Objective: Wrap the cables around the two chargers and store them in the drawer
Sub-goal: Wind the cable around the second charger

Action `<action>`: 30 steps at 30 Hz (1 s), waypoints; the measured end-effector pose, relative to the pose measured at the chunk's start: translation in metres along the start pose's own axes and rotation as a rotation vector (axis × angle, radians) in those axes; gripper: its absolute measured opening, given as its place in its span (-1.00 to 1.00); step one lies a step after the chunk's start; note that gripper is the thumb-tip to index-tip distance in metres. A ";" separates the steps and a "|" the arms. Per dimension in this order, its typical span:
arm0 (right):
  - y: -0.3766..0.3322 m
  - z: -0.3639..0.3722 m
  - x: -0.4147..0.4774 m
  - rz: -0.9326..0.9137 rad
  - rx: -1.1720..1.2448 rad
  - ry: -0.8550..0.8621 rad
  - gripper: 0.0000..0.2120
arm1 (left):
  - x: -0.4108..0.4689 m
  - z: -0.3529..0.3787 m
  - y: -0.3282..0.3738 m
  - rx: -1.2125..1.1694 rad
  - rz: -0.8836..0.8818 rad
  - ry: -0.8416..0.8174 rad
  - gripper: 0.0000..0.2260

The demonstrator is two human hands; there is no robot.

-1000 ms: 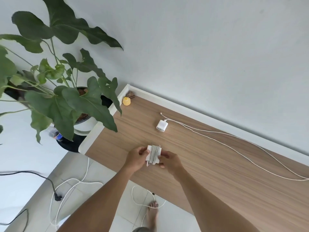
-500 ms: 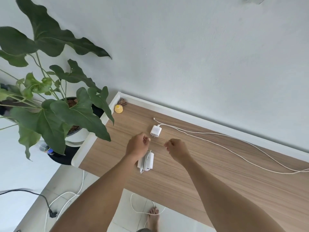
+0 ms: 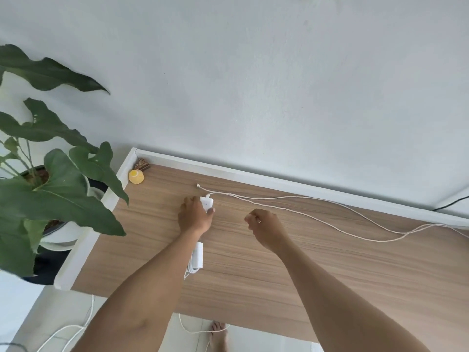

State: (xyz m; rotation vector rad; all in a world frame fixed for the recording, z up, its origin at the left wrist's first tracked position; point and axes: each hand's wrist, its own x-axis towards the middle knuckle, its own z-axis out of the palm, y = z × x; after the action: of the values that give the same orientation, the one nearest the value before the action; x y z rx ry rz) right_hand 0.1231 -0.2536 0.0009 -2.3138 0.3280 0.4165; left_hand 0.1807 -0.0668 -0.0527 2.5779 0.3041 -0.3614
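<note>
My left hand (image 3: 195, 215) closes around the second charger (image 3: 206, 203), a small white block lying on the wooden counter (image 3: 330, 270) toward its back edge; thumb and fingers cover most of it. My right hand (image 3: 265, 227) hovers just above the counter beside it, loosely curled and holding nothing. The charger's white cable (image 3: 317, 219) runs off to the right in two long strands, its free plug end (image 3: 198, 185) lying just behind the block. The first charger (image 3: 197, 255), already wound in its cable, rests on the counter under my left forearm. To do this step well, I judge: lift the block clear with the left, pinch the cable close to where it leaves the block with the right, then lay turns side by side under light tension so none cross or slip off the corners. Draw in slack gradually, or the far end may whip across the counter. No drawer is in view
</note>
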 end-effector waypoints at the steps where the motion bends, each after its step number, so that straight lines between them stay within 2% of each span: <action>1: 0.004 -0.001 0.000 -0.002 0.001 0.011 -0.79 | -0.001 0.000 0.002 -0.018 0.013 -0.004 -0.56; 5: 0.012 -0.005 -0.001 -0.040 0.001 0.053 -0.80 | -0.016 -0.008 0.017 -0.093 0.119 0.003 -0.58; 11: 0.014 -0.041 -0.016 -0.226 -0.073 0.174 -0.54 | -0.043 -0.048 0.064 -0.246 0.400 -0.189 -0.63; 14: 0.021 -0.072 -0.039 -0.251 -0.174 0.242 -0.64 | -0.076 -0.073 0.109 -0.323 0.450 -0.309 -0.62; 16: 0.025 -0.091 -0.053 -0.204 -0.213 0.248 -0.71 | -0.093 -0.081 0.133 -0.426 0.445 -0.419 -0.61; 20: 0.049 -0.138 -0.100 -0.157 0.129 0.264 -0.77 | -0.143 -0.080 0.182 -0.670 0.439 -0.593 -0.62; 26: 0.097 -0.196 -0.180 -0.141 0.334 0.423 -0.75 | -0.233 -0.053 0.242 -0.983 0.423 -0.721 -0.70; 30: 0.135 -0.209 -0.228 -0.150 0.452 0.489 -0.73 | -0.288 -0.037 0.268 -1.043 0.489 -0.897 -0.79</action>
State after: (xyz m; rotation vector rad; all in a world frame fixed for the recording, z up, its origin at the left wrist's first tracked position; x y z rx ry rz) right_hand -0.0915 -0.4720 0.1433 -1.9472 0.4290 -0.2843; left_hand -0.0073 -0.3153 0.1907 1.2296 -0.3775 -0.8347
